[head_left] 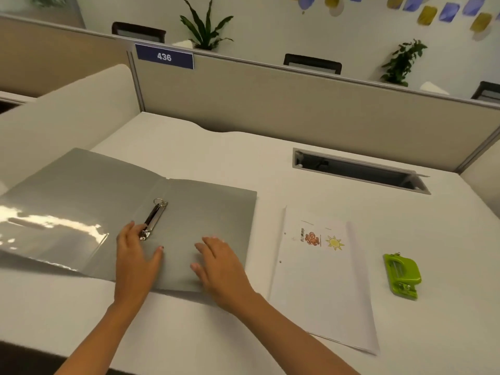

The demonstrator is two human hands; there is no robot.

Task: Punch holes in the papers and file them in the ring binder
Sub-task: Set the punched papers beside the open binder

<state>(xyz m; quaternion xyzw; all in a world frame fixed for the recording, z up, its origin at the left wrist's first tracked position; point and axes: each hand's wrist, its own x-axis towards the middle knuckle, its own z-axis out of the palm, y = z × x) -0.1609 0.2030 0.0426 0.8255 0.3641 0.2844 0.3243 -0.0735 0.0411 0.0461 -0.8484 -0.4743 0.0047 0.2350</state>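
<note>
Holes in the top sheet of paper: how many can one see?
2. Both are near the left edge of the top sheet: the far hole level with the octopus drawing, the near hole closer to the person. More may be hidden underneath.

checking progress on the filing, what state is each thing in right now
ring binder, open flat, no papers in it
ring mechanism, far ring looks closed
papers, stacked beside binder, two holes along left edge
hole punch, lying untouched
left hand, open, at ring mechanism
right hand, open, flat on binder
desk cable hatch, lid open
</note>
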